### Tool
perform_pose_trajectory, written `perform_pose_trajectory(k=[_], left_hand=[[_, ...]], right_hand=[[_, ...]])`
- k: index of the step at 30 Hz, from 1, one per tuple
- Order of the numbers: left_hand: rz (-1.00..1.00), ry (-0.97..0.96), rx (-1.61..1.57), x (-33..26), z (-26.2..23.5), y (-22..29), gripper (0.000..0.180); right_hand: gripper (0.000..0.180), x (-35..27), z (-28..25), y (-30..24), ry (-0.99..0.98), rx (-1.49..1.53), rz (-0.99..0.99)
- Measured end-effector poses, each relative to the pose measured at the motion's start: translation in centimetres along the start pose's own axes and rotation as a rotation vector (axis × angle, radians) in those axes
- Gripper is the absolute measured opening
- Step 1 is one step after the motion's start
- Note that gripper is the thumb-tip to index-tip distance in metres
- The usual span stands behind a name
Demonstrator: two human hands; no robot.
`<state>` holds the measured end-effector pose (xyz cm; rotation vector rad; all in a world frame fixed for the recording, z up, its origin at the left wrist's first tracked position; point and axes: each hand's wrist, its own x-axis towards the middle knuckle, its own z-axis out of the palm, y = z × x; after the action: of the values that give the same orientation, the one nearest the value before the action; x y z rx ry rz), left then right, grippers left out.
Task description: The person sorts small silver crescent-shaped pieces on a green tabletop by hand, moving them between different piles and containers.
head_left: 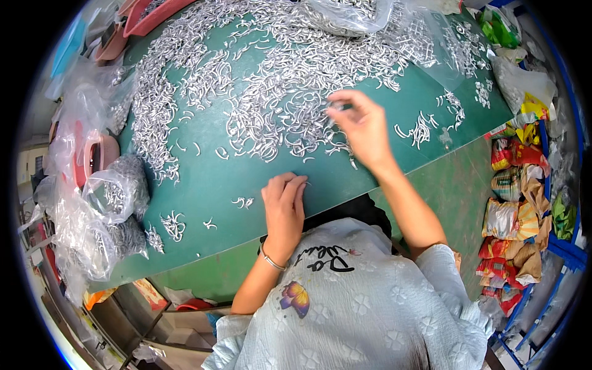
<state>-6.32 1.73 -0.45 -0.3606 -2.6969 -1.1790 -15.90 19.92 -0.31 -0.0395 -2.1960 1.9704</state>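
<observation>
Right of centre, the right hand (364, 126) is blurred. Upper left, a pink tray (157, 23) is cut off by the top edge.

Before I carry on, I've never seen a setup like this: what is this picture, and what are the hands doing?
There is no machine here, just a person's two bare hands. The single picture comes from a wide fisheye camera worn on the head, looking down, so straight edges bend near the rim. On the green table lie many small, curved, silvery pieces, heaped and scattered. The right hand is over the heap, blurred; the left hand is near the table's close edge, fingers bent. I can't tell whether either holds a piece. Filled clear bags stand at left.
</observation>
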Motion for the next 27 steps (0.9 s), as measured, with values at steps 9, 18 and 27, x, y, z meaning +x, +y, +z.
perform_pose_trajectory(k=[9,18,27], left_hand=[[0.009,0.017,-0.027,-0.1,0.4,-0.3,0.018],[-0.003,0.008,0.011,-0.2,0.2,-0.4,0.015],[-0.008,-0.01,0.022,-0.2,0.3,0.0,0.016]], right_hand=[[0.021,0.8,-4.7,0.6,-0.088,-0.588,-0.38],[0.014,2.2,-17.1,1.7,0.319,-0.382,-0.111],[0.022,0.8,-15.7,-1.3,-0.134,-0.96,-0.137]])
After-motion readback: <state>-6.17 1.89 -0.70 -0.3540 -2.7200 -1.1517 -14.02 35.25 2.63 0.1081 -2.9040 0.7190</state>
